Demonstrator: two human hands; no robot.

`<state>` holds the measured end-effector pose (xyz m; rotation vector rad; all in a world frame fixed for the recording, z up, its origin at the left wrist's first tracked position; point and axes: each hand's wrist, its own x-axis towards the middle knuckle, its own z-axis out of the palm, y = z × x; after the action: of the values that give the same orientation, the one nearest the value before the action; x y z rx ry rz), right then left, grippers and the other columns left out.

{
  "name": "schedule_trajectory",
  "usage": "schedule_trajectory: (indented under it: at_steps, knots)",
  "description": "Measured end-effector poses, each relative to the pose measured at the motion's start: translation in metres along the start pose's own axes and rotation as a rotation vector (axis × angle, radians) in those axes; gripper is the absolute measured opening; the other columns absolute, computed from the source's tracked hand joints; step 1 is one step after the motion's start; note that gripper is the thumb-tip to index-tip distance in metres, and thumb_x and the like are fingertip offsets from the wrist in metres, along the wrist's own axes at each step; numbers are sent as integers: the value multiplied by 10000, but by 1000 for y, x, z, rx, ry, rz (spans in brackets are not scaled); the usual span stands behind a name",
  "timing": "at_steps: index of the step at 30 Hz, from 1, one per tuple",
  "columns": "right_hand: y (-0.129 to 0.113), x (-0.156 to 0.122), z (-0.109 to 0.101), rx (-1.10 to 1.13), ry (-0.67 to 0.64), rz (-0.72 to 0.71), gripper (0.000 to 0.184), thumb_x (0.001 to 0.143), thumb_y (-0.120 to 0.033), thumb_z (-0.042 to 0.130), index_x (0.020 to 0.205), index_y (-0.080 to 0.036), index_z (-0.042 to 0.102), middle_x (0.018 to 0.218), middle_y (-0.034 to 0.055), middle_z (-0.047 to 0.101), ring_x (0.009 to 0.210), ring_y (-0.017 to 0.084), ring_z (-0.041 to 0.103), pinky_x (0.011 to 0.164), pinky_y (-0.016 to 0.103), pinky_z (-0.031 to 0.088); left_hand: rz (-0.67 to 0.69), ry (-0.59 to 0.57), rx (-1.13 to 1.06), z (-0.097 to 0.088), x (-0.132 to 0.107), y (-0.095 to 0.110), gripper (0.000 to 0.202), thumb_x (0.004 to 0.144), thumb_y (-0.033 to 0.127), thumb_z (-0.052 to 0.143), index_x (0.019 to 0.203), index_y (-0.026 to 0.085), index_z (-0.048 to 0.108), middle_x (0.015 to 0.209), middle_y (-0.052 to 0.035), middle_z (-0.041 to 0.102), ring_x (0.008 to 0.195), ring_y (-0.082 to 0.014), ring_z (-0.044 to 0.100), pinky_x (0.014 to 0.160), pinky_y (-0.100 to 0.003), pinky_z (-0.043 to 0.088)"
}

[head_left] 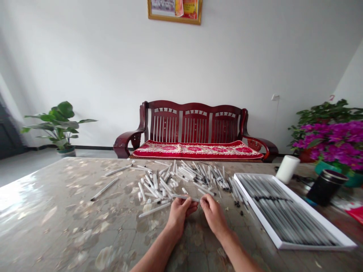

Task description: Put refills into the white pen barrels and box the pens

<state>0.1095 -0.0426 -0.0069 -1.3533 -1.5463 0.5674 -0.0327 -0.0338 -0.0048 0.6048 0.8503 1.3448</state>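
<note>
A slim whitish pen (178, 196) lies nearly level across my two hands, above the near edge of a loose heap. My left hand (180, 212) is closed on its middle, thumb on top. At the pen's right end, my right hand (212, 212) is pinched, and its fingertips cover that tip. Whether a small part sits between those fingertips cannot be made out. Just beyond my hands spreads a heap of white pen parts (161, 185), caps and clear barrels. Several small black pieces (237, 204) lie to the right of my right hand.
A shallow white box (275, 236) filled with rows of clear pens stands on the right. Behind it are a white roll (287, 170), a black canister (327, 187) and purple flowers (337, 141). Two single pens (104, 189) lie left on the patterned table (70, 226). A wooden bench (195, 121) stands beyond.
</note>
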Motion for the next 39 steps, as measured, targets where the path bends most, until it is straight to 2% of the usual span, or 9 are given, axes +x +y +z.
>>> schedule_trajectory:
  at_steps: [6,11,16,21,26,30,33,36,39]
  knots:
    - [2,1,3,-52,12,23,442,928,-513,386,623,-241,554,566,6,589,568,185,551,556,291,390,-13,-1,5,-1,3,-2,338,589,295,890,731,152,619,645,-42,726,605,-171,706,597,-268,586]
    - [3,-1,4,-35,5,-44,319,909,-469,475,730,-240,607,665,-1,650,633,184,588,580,277,405,-13,-2,10,-2,3,-4,344,596,316,887,736,152,620,650,-51,726,603,-170,706,598,-266,581]
    - [6,-1,5,-56,-1,-14,422,936,-499,408,649,-245,584,607,15,627,600,193,579,581,295,400,0,-20,31,-2,3,-7,369,575,350,893,739,152,629,642,-48,722,589,-169,696,592,-273,578]
    - [4,-2,6,-68,-35,-79,302,910,-439,483,713,-241,597,679,5,660,658,186,601,605,275,407,3,-27,55,-2,1,-6,394,554,386,893,725,151,627,633,-48,721,561,-162,684,584,-271,569]
    - [5,-3,7,-74,-37,-43,411,928,-471,403,625,-237,553,595,3,613,597,178,572,573,274,392,54,-25,121,0,-2,-9,449,512,437,895,723,156,615,591,-26,699,521,-161,663,542,-270,555]
    - [5,-5,6,13,-44,-45,384,905,-490,458,656,-232,596,590,-7,610,593,174,577,557,261,406,75,-7,175,0,-4,-10,407,534,397,879,727,167,604,617,-20,691,541,-161,665,559,-272,551]
    - [8,-4,4,134,-4,22,359,851,-529,523,684,-228,624,571,-9,603,557,178,578,514,261,425,59,-35,371,-6,-1,1,291,590,268,828,749,181,601,681,-8,686,527,-153,652,516,-259,515]
    - [11,-1,1,307,49,188,360,794,-569,554,771,-222,646,606,7,633,531,194,599,438,264,425,137,-68,819,-12,8,25,134,644,115,710,692,188,608,616,10,648,478,-138,590,499,-244,469]
    - [13,2,-1,423,105,277,354,754,-546,582,835,-211,662,620,14,643,530,200,603,410,264,421,391,-120,1394,-9,24,52,201,719,43,570,745,199,694,772,-57,722,746,-200,678,725,-296,504]
